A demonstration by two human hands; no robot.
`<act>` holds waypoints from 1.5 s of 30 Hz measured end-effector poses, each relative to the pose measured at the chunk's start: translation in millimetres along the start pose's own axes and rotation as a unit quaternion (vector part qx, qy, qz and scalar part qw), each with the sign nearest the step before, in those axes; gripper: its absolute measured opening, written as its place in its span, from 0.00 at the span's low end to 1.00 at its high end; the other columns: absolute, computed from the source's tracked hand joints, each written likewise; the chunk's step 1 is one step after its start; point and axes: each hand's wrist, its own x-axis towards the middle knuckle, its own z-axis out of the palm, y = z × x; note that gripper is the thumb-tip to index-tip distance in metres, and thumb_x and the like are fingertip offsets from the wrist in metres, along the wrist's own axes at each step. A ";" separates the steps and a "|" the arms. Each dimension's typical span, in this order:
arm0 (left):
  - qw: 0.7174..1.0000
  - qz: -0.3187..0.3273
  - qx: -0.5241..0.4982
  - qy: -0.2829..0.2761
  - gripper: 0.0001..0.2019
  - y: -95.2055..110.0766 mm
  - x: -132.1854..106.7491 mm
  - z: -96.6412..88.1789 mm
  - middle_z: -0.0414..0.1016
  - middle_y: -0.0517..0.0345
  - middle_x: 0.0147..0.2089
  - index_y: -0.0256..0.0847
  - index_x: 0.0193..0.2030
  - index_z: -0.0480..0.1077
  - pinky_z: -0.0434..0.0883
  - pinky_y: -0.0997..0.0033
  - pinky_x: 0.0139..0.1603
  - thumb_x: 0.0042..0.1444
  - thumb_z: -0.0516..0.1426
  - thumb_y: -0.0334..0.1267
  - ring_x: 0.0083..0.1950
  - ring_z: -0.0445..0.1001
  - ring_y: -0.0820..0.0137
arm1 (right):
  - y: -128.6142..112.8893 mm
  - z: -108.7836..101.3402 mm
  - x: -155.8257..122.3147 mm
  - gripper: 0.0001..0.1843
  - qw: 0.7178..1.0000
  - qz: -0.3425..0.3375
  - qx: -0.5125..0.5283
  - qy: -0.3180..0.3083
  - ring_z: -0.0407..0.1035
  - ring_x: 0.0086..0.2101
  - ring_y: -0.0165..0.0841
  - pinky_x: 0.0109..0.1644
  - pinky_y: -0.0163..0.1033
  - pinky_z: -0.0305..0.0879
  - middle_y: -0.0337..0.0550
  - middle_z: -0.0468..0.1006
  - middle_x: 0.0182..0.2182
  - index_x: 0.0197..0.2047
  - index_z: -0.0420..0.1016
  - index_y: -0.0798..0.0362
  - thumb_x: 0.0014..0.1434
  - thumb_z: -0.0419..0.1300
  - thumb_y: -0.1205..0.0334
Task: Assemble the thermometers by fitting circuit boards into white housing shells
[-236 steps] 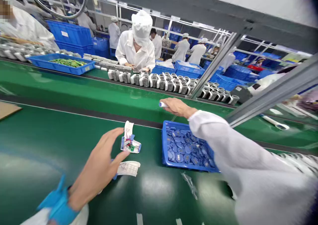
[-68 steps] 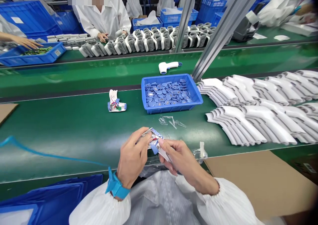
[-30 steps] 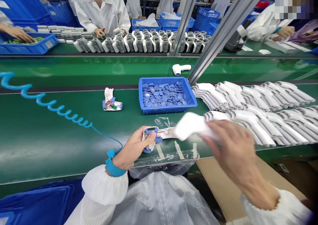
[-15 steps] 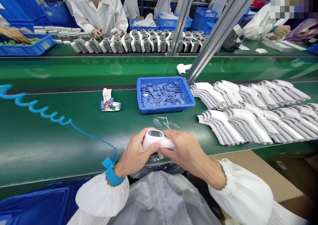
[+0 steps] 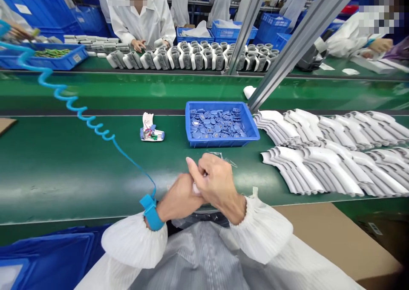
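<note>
A white plastic object (image 5: 195,189) is enclosed between both hands above the green conveyor belt (image 5: 64,183); its long axis and direction cannot be determined, as it is mostly hidden. The right hand (image 5: 215,181) is curled over it, with the index finger extended. The left hand's (image 5: 180,194) fingers are concealed. A rectangular blue plastic tray (image 5: 188,123) of blue discs is placed beyond, clear of the hands.

An electronics assembly hall in a factory is shown: white thermometer housings (image 5: 335,153) are stacked on a green conveyor belt (image 5: 64,179), a blue tray (image 5: 223,142) of small parts is set on it, and workers in white smocks (image 5: 140,21) are stationed beyond it
</note>
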 end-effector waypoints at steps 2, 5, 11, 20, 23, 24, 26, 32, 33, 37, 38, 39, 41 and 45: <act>0.998 0.019 0.052 0.015 0.04 -3.4 -4.7 7.3 0.78 0.54 0.28 0.38 0.29 0.71 0.65 0.71 0.28 0.52 0.55 0.31 0.28 0.74 0.67 | 2.0 5.7 -1.1 0.28 0.998 -0.049 -0.034 0.031 0.55 0.22 0.27 0.29 0.39 0.49 0.37 0.61 0.18 0.16 0.58 0.51 0.70 0.51 0.59; 0.995 0.006 0.075 0.062 0.05 -7.2 -9.0 14.0 0.76 0.51 0.25 0.37 0.28 0.70 0.61 0.70 0.25 0.51 0.54 0.31 0.25 0.73 0.66 | 3.5 7.2 -1.8 0.29 0.986 -0.097 -0.045 0.130 0.51 0.20 0.26 0.27 0.39 0.47 0.35 0.57 0.16 0.15 0.54 0.51 0.68 0.52 0.64; 0.991 0.032 0.107 0.077 0.09 -6.8 -4.7 7.2 0.78 0.49 0.27 0.33 0.36 0.73 0.60 0.70 0.23 0.51 0.53 0.32 0.24 0.73 0.65 | -2.4 2.4 -2.7 0.26 0.983 -0.063 -0.076 0.152 0.55 0.21 0.25 0.27 0.37 0.48 0.34 0.63 0.18 0.18 0.58 0.52 0.68 0.56 0.59; 0.997 0.019 0.078 0.019 0.07 -2.2 -6.5 -1.6 0.80 0.55 0.34 0.38 0.40 0.70 0.66 0.74 0.28 0.57 0.55 0.37 0.30 0.78 0.68 | 2.0 -5.8 -5.4 0.28 0.980 -0.037 -0.074 0.183 0.49 0.19 0.23 0.25 0.38 0.44 0.33 0.58 0.15 0.16 0.55 0.53 0.68 0.55 0.59; 0.996 -0.011 0.088 0.024 0.06 -0.4 -9.0 3.9 0.80 0.54 0.31 0.38 0.38 0.71 0.66 0.72 0.27 0.56 0.56 0.37 0.28 0.77 0.66 | 0.4 -5.0 -3.5 0.28 0.986 -0.061 -0.085 0.131 0.53 0.19 0.23 0.25 0.38 0.44 0.34 0.61 0.16 0.17 0.59 0.53 0.69 0.53 0.57; 0.994 -0.024 0.100 0.037 0.07 -0.3 -9.6 7.2 0.80 0.51 0.31 0.37 0.38 0.71 0.66 0.70 0.28 0.55 0.56 0.37 0.29 0.78 0.63 | 0.5 -3.8 -2.8 0.28 0.985 -0.076 -0.081 0.133 0.54 0.19 0.23 0.25 0.38 0.44 0.35 0.60 0.16 0.16 0.59 0.53 0.70 0.52 0.58; 0.989 -0.047 0.127 0.065 0.09 -1.1 -10.5 12.4 0.80 0.45 0.32 0.36 0.39 0.71 0.66 0.66 0.29 0.53 0.56 0.37 0.31 0.79 0.57 | 1.6 -2.1 -2.2 0.29 0.982 -0.098 -0.064 0.147 0.52 0.18 0.24 0.25 0.39 0.44 0.34 0.58 0.15 0.15 0.57 0.53 0.70 0.50 0.61; 0.999 -0.031 0.022 0.019 0.13 -8.8 -14.4 2.6 0.80 0.57 0.36 0.41 0.42 0.69 0.65 0.71 0.30 0.58 0.60 0.47 0.34 0.78 0.66 | 10.5 -10.4 -7.3 0.28 0.983 -0.037 -0.010 0.182 0.54 0.19 0.24 0.26 0.37 0.48 0.35 0.61 0.16 0.16 0.61 0.53 0.70 0.51 0.60; 0.999 -0.039 0.011 0.017 0.14 -10.7 -15.3 1.8 0.79 0.58 0.35 0.41 0.42 0.68 0.64 0.72 0.29 0.59 0.59 0.49 0.33 0.77 0.67 | 12.1 -10.7 -7.7 0.28 0.987 -0.014 -0.008 0.161 0.57 0.20 0.25 0.27 0.37 0.49 0.36 0.64 0.17 0.17 0.64 0.53 0.70 0.51 0.58; 0.986 -0.065 0.136 0.068 0.10 -15.7 -15.9 15.3 0.77 0.53 0.32 0.40 0.40 0.66 0.62 0.68 0.30 0.60 0.57 0.44 0.33 0.77 0.61 | 14.4 -0.3 -8.4 0.29 0.995 0.055 -0.036 0.080 0.62 0.21 0.27 0.29 0.37 0.50 0.38 0.71 0.18 0.18 0.68 0.53 0.70 0.51 0.52; 0.980 -0.071 0.166 0.083 0.09 -15.5 -15.8 20.2 0.77 0.51 0.32 0.39 0.40 0.66 0.62 0.67 0.30 0.59 0.57 0.42 0.33 0.77 0.60 | 13.4 2.9 -8.7 0.29 0.993 0.071 -0.041 0.080 0.63 0.21 0.27 0.30 0.37 0.50 0.39 0.71 0.17 0.18 0.68 0.53 0.69 0.50 0.51; 0.976 -0.074 0.183 0.094 0.08 -14.6 -16.0 23.6 0.77 0.51 0.31 0.38 0.40 0.66 0.61 0.66 0.30 0.58 0.57 0.40 0.32 0.77 0.59 | 11.9 4.9 -8.6 0.29 0.992 0.080 -0.040 0.085 0.63 0.21 0.27 0.30 0.37 0.50 0.39 0.72 0.17 0.18 0.68 0.53 0.69 0.49 0.52; 0.977 -0.069 0.179 0.097 0.07 -11.0 -18.5 21.6 0.76 0.52 0.30 0.38 0.40 0.66 0.60 0.67 0.29 0.59 0.56 0.39 0.30 0.76 0.60 | 8.8 3.1 -5.6 0.30 0.995 0.065 -0.024 0.075 0.64 0.20 0.27 0.30 0.36 0.52 0.39 0.72 0.17 0.18 0.69 0.53 0.69 0.49 0.53; 0.981 -0.083 0.149 0.094 0.12 -4.6 -36.3 -25.7 0.77 0.60 0.31 0.42 0.39 0.68 0.61 0.70 0.29 0.62 0.56 0.49 0.29 0.74 0.66 | 17.2 -21.1 26.6 0.27 1.000 0.018 -0.020 -0.012 0.67 0.22 0.27 0.30 0.34 0.56 0.37 0.74 0.19 0.22 0.74 0.53 0.70 0.50 0.51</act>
